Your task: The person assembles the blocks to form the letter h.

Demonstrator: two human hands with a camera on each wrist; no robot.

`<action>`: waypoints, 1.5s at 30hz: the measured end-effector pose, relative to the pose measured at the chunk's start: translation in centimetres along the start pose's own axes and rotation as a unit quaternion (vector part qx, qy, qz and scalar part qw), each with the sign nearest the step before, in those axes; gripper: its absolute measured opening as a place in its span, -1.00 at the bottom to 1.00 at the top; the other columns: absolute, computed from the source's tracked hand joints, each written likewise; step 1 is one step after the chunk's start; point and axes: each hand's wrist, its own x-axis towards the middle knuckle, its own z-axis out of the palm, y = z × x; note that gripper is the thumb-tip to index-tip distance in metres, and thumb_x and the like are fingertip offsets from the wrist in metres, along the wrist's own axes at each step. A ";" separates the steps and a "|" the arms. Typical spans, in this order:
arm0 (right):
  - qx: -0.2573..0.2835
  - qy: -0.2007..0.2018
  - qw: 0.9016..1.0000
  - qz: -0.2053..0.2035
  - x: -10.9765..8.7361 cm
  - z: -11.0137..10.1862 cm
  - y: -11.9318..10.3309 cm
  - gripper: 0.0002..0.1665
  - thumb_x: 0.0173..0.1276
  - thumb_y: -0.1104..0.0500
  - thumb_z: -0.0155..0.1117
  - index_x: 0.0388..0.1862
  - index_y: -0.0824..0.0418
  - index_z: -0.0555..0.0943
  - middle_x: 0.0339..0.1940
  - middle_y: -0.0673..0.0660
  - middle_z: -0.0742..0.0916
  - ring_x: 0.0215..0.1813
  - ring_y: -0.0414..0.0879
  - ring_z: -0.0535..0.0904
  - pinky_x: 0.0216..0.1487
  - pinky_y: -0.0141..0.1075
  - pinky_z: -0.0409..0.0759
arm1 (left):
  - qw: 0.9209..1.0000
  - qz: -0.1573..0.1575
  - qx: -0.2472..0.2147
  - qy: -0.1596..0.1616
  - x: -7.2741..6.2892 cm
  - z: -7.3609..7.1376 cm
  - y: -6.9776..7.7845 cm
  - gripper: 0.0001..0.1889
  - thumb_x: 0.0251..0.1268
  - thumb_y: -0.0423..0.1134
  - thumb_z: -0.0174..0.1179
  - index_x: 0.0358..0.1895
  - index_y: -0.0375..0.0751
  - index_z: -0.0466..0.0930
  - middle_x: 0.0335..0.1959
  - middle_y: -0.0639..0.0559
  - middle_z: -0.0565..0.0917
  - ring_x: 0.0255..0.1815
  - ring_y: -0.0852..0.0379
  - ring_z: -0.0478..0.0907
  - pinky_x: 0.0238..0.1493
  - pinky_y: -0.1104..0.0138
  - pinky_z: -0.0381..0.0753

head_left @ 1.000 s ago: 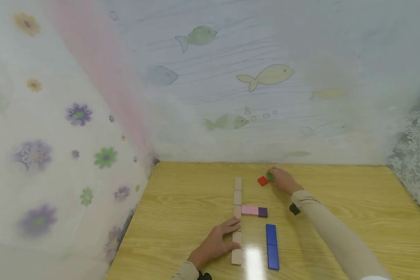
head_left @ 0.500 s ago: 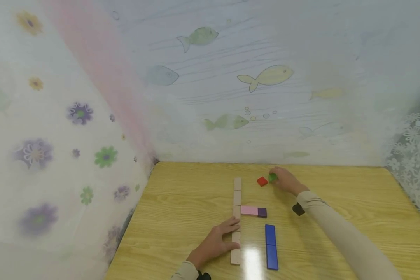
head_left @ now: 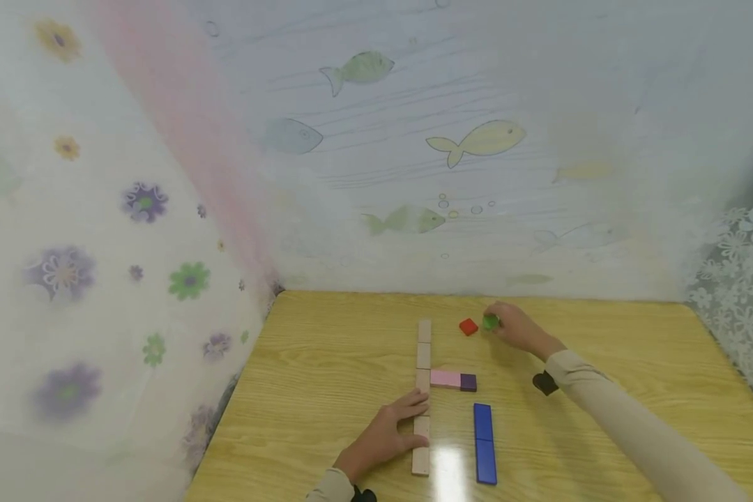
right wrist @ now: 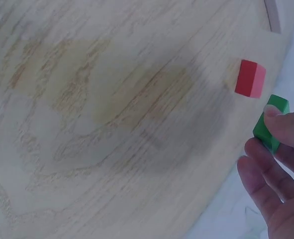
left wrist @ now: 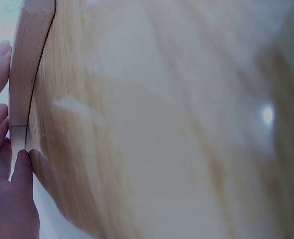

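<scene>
My left hand rests with its fingertips against a straight row of pale wooden blocks. The left wrist view has the side of one wooden block close to the fingers. Toward the far edge, my right hand pinches a green block between thumb and fingers. A red block lies on the table just left of it, apart from the green one. Against the row's right side sits a pink block, with a dark purple block at its end.
Two blue blocks lie end to end, right of the wooden row and apart from it. The wooden tabletop meets a wall painted with fish at its far edge. A flowered wall stands to the left.
My right hand has drawn slightly to the right with the green block, widening the gap to the red block. My left hand has kept its place on the row.
</scene>
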 end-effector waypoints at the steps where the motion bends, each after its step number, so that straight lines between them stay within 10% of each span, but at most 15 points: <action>1: 0.002 -0.003 1.000 0.003 -0.1 -0.1 -0.2 -0.66 0.00 0.58 0.21 -0.16 0.53 0.57 -0.24 0.33 0.66 -0.18 0.19 0.59 -0.20 -0.01 0.62 | 1.000 0.001 0.000 0.000 0.0 0.0 0.0 -0.34 0.15 -0.06 0.32 0.30 -0.25 0.39 0.41 0.02 0.28 0.46 0.02 0.07 0.37 0.12 0.20; 45: 0.069 -0.082 0.994 -0.004 -5.0 0.0 -4.1 -0.70 0.09 0.49 0.31 -0.14 0.42 0.58 -0.24 0.15 0.64 -0.28 -0.04 0.55 -0.34 -0.28 0.61 | 1.000 0.002 0.003 0.006 -0.1 0.1 -0.2 -0.33 0.15 0.01 0.29 0.30 -0.22 0.39 0.42 0.04 0.26 0.46 0.03 0.08 0.37 0.11 0.19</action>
